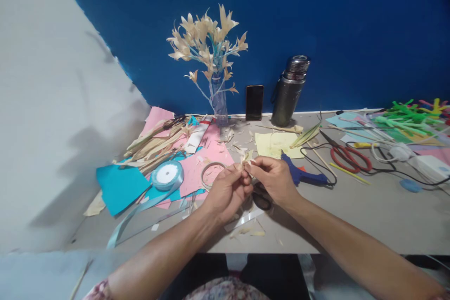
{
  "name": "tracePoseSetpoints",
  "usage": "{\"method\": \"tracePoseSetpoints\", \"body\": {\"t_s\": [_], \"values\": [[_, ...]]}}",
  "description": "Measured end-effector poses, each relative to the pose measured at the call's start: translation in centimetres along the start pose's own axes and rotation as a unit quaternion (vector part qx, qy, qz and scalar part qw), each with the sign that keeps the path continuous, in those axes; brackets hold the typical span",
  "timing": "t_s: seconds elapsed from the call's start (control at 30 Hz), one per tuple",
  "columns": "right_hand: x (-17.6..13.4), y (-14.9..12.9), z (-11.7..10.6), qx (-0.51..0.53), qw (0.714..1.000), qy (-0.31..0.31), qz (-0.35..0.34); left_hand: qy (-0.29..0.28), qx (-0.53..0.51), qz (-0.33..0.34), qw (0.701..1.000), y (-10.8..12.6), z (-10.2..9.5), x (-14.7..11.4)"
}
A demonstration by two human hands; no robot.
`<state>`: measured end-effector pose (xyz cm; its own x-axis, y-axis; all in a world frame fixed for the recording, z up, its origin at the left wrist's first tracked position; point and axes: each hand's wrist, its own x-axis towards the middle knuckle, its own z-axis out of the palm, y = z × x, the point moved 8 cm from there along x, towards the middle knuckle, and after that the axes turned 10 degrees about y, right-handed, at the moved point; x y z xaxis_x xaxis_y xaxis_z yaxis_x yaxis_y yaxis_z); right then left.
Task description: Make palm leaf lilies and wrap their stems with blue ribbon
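My left hand (230, 187) and my right hand (274, 178) meet over the middle of the table. Between their fingertips is a small cream-coloured husk flower (247, 158), pinched from both sides. Its lower end is hidden behind my fingers. Beyond my hands stands a clear vase (220, 98) with several finished husk flowers (206, 33) on pale blue stems. Just right of my right hand lies a blue glue gun (304, 173). Black scissor handles (262, 199) show below my hands, partly covered. A roll of tape (212, 173) rests left of my left hand.
Left are dried husk strips (158, 143), a light blue ribbon spool (167, 176), and pink (225, 150) and blue paper (121, 187). At the back stand a phone (254, 103) and a thermos (290, 91). Right lie red-handled scissors (349, 159), cords and green pipe cleaners (406, 119).
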<state>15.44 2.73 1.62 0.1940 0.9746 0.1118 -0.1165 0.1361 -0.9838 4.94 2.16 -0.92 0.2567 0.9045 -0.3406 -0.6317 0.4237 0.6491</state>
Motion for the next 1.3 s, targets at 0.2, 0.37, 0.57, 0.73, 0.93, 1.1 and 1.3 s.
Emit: {"method": "tracePoseSetpoints", "body": {"t_s": [0.2, 0.37, 0.57, 0.73, 0.93, 1.1, 1.3], "values": [[-0.7, -2.3, -0.4, -0.098, 0.981, 0.032, -0.165, 0.023, 0.110, 0.106, 0.988, 1.2, -0.4, -0.1], [-1.5, -3.1, -0.2, -0.111, 0.968, 0.024, -0.224, 0.048, 0.239, 0.229, 0.942, 2.7, -0.4, -0.6], [-1.7, -3.1, -0.3, -0.110, 0.970, 0.038, -0.213, 0.112, 0.356, 0.347, 0.861, 4.1, -0.4, -1.3], [-0.8, -1.6, -0.5, -0.063, 0.989, 0.044, -0.123, 0.120, 0.478, 0.478, 0.727, 5.2, 0.9, -2.4], [0.2, 1.8, -1.1, 0.053, 0.993, 0.077, 0.068, 0.028, 0.495, 0.475, 0.727, 4.5, 1.4, -2.7], [0.5, 1.8, -1.1, 0.100, 0.990, 0.063, 0.072, 0.027, 0.394, 0.362, 0.845, 4.7, 0.6, -1.6], [-0.5, -0.7, 0.1, -0.004, 0.999, -0.041, -0.024, -0.016, 0.222, 0.141, 0.965, 3.4, 0.0, 0.5]]}}
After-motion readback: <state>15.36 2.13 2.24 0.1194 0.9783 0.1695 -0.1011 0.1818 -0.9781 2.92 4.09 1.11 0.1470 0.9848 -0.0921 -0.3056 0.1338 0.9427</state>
